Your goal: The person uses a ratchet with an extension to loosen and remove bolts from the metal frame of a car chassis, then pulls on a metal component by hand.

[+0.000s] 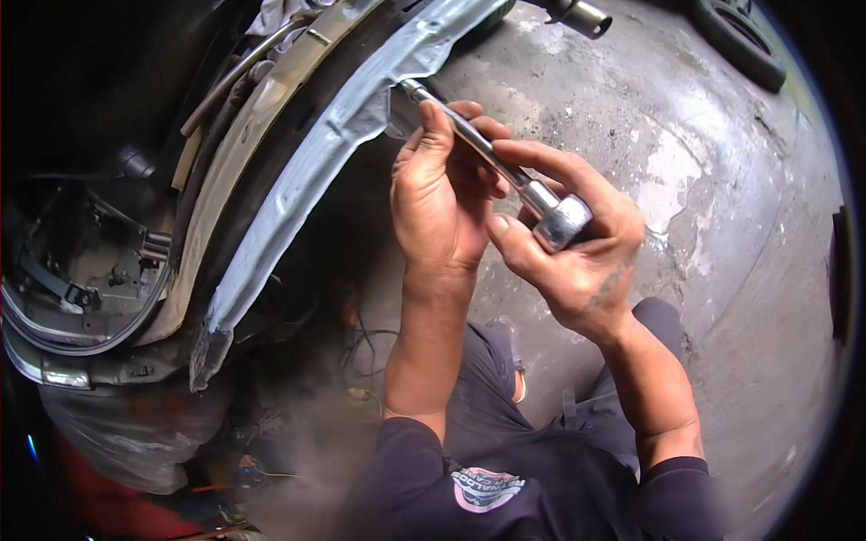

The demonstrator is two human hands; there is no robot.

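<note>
A chrome socket extension bar slants between my two hands, its far tip against or just beside the edge of a pale blue-grey metal panel. My left hand is closed round the middle of the bar, thumb up along it. The bar's near end carries a thick, blocky chrome head. Around that head curl the thumb and fingers of my right hand; some of these fingers are hidden behind it. Whatever the far tip engages is too small to make out.
Left of the panel runs a tan curved strip, beside dark vehicle parts. Clear plastic sheeting hangs at the lower left. A tyre lies at the far right on the worn concrete floor. A metal pipe end juts in above.
</note>
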